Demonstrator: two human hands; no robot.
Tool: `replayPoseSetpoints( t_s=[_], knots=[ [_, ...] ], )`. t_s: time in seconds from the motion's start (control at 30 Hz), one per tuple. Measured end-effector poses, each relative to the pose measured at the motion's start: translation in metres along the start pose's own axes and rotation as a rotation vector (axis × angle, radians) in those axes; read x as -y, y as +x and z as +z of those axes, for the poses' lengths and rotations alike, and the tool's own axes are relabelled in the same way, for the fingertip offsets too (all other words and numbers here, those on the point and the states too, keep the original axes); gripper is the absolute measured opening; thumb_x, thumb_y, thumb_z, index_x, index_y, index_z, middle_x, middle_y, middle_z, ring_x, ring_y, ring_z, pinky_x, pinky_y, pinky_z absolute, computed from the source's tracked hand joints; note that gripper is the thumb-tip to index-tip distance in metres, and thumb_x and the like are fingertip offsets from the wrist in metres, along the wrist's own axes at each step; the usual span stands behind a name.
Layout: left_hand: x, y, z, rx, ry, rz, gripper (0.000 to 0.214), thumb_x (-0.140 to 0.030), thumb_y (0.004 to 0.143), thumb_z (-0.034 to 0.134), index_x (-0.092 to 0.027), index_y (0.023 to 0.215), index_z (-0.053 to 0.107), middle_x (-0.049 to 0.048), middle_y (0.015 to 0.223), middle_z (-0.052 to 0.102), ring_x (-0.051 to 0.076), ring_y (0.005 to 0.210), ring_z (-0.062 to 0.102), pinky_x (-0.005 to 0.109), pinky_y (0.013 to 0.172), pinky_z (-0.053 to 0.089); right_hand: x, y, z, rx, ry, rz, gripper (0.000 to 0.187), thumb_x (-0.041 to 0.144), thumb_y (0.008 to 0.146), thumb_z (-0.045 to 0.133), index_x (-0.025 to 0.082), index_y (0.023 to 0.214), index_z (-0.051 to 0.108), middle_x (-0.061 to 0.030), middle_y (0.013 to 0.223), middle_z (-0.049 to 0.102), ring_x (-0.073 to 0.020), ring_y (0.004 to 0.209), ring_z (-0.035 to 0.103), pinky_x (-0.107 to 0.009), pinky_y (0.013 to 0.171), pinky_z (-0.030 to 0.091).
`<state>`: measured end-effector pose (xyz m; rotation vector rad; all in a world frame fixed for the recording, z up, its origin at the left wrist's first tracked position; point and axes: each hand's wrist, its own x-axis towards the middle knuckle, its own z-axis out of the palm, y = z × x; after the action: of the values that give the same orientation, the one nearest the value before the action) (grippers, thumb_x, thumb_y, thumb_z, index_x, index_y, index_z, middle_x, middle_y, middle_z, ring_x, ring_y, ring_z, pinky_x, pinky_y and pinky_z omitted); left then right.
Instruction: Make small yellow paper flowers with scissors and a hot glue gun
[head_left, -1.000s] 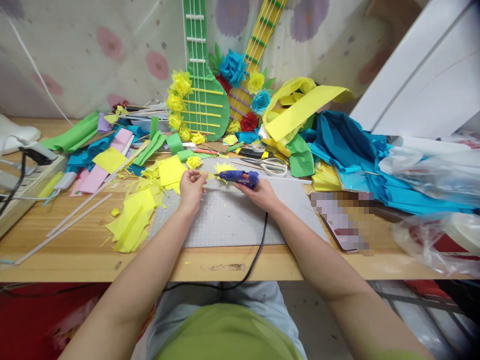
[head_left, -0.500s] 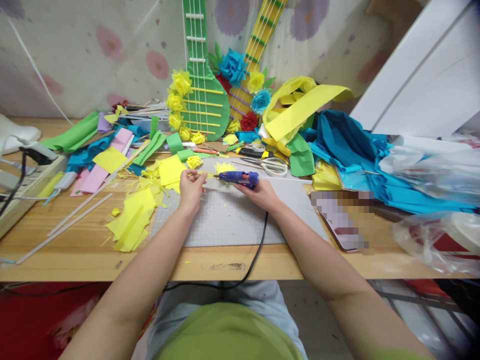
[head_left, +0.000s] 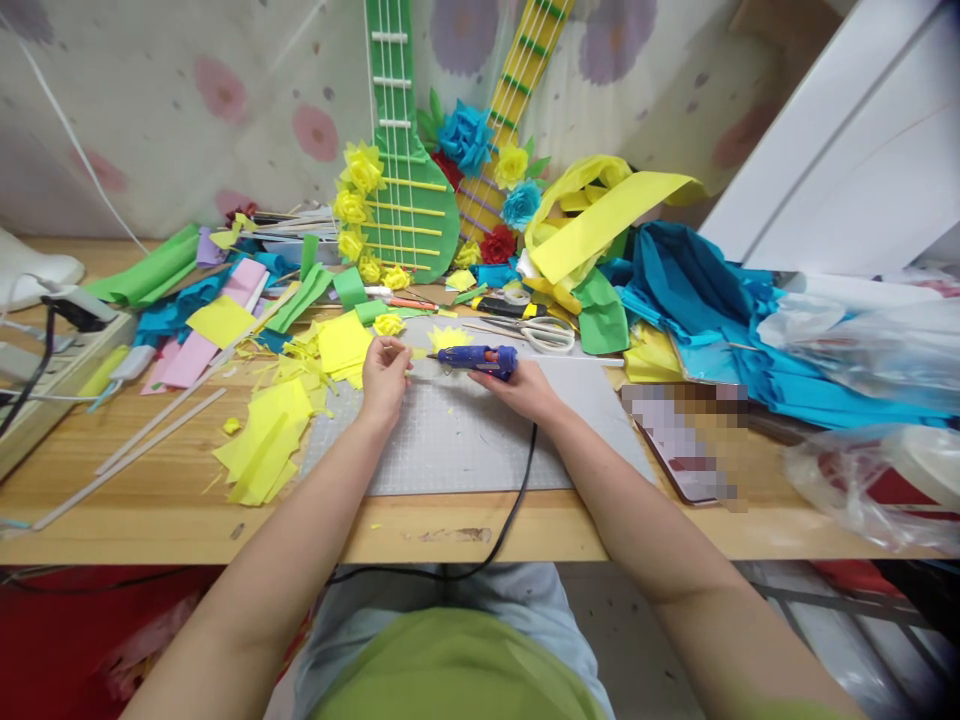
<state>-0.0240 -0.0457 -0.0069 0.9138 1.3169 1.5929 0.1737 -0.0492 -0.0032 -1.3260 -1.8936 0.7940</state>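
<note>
Bright diffuse light, soft shadows, stretched edges, pixelated patch [head_left: 686,440] at right

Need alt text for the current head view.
A right hand holds a blue hot glue gun, nozzle toward a left hand pinching a small yellow paper piece, above a gray cutting mat. Behind, a green string-instrument model bears yellow paper flowers.

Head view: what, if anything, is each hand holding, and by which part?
The right hand holds the blue glue gun from beneath, toward its rear. The left hand seems to pinch a small yellow paper piece; which part cannot be told.
</note>
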Motion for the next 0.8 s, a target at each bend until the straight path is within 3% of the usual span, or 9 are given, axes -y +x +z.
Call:
replayPoseSetpoints(
  t_s=[0.3,0.57,0.8],
  knots=[
    [0.001,0.0,-0.001,0.035,-0.02,-0.066,0.015,-0.019,0.055,0.061,-0.018,0.067,0.053,-0.0037,0.062,0.048,0.008,0.055,0.048,0.016,0.041,0.035,-0.008,0.008,-0.01,-0.179,0.506,0.185,0.047,0.063,0.065,0.058,0.018,0.056,0.05,0.0012,0.049,0.051,-0.0066,0.04,0.04,-0.022,0.041,0.035],
    [-0.004,0.002,-0.007,0.021,0.015,-0.135,0.019,-0.022,0.051,0.064,-0.016,0.068,0.06,-0.0036,0.058,0.046,0.005,0.049,0.038,0.016,0.038,0.023,-0.021,0.013,-0.011,-0.252,0.629,0.198,0.047,0.064,0.065,0.059,0.019,0.06,0.051,-0.0001,0.056,0.055,-0.0063,0.04,0.041,-0.021,0.038,0.035],
    [-0.005,0.002,-0.01,0.169,0.06,-0.056,0.034,-0.015,0.048,0.067,-0.015,0.082,0.064,-0.0056,0.053,0.045,0.005,0.045,0.034,0.018,0.042,0.026,-0.021,0.013,-0.011,-0.271,0.69,0.193,0.044,0.06,0.065,0.062,0.018,0.059,0.051,0.001,0.055,0.054,-0.0054,0.039,0.04,-0.02,0.037,0.034]
  ],
)
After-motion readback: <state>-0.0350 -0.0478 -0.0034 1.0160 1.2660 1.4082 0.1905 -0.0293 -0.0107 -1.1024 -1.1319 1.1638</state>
